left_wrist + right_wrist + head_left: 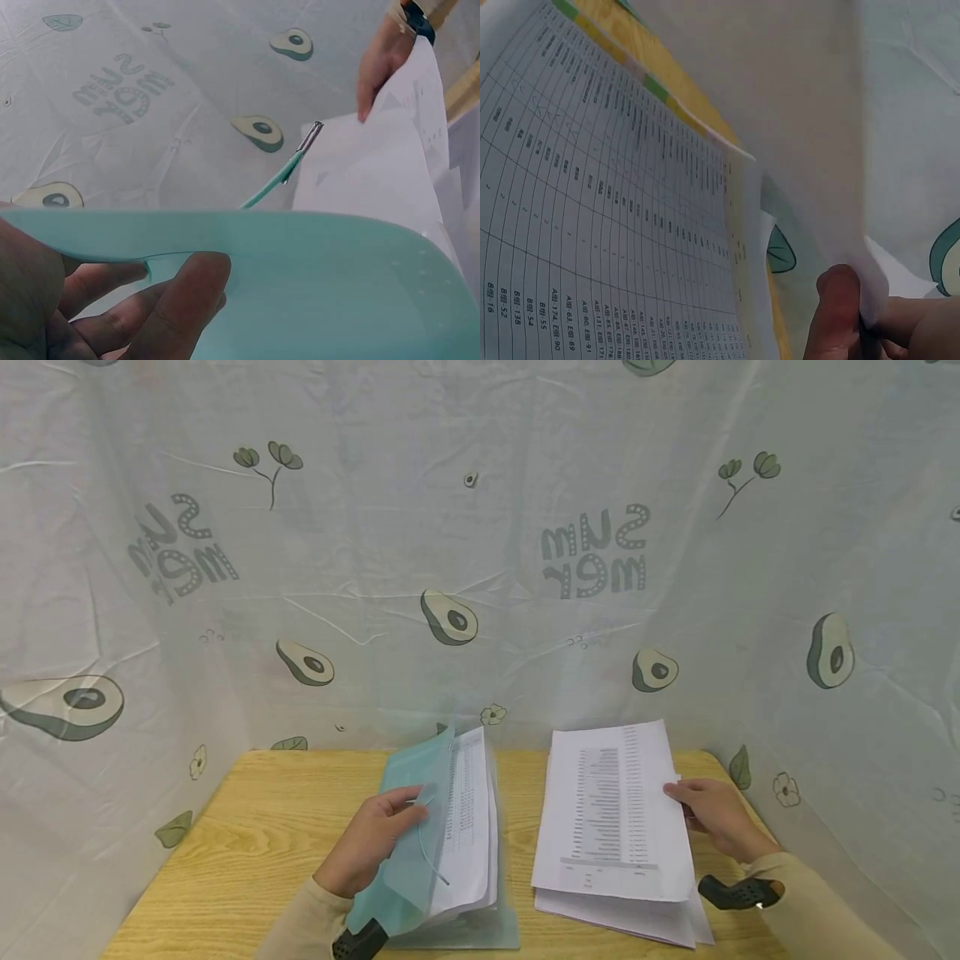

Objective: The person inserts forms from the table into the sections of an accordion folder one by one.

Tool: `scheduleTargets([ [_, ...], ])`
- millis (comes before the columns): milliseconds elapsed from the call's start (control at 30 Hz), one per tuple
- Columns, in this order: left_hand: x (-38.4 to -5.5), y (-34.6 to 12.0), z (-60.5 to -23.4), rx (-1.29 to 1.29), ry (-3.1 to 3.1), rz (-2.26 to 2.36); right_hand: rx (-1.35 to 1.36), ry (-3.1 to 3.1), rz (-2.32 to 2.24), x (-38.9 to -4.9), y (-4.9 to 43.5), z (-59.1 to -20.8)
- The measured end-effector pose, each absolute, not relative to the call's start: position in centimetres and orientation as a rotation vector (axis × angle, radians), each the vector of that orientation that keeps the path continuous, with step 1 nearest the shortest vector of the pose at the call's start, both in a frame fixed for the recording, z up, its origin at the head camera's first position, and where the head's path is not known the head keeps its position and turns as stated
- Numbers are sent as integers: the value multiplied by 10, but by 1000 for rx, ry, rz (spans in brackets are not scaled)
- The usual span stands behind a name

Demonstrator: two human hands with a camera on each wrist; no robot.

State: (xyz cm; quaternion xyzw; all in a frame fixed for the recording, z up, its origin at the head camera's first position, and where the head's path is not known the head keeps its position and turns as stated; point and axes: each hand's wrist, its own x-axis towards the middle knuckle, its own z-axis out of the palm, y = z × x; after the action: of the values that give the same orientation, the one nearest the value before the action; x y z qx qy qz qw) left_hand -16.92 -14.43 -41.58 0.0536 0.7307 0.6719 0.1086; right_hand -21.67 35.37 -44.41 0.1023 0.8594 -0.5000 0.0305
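Observation:
On the left, a translucent teal folder [408, 877] stands partly open, its front cover lifted and tilted. My left hand [375, 839] pinches the cover's edge between thumb and fingers. Printed sheets [467, 827] lie inside it, and a thin teal elastic cord [271, 182] with a metal tip hangs from the cover. Over to the right, my right hand [716, 817] pinches the right edge of a printed sheet [615, 810], raised above more papers [622, 920]. The right wrist view shows the sheet's edge between thumb and fingers, beside a page with a printed table [615, 187].
Both paper groups are over a light wooden table [255, 835], with a strip of wood between them. A pale curtain [375, 543] printed with avocados and leaves encloses the back and sides. Each wrist wears a black strap [738, 893].

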Motion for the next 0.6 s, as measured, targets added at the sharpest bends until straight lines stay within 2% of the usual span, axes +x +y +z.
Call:
scheduleTargets([
  [600, -170, -145, -418, 186, 2135, 1993, 285, 2551, -1590, -215, 333, -439],
])
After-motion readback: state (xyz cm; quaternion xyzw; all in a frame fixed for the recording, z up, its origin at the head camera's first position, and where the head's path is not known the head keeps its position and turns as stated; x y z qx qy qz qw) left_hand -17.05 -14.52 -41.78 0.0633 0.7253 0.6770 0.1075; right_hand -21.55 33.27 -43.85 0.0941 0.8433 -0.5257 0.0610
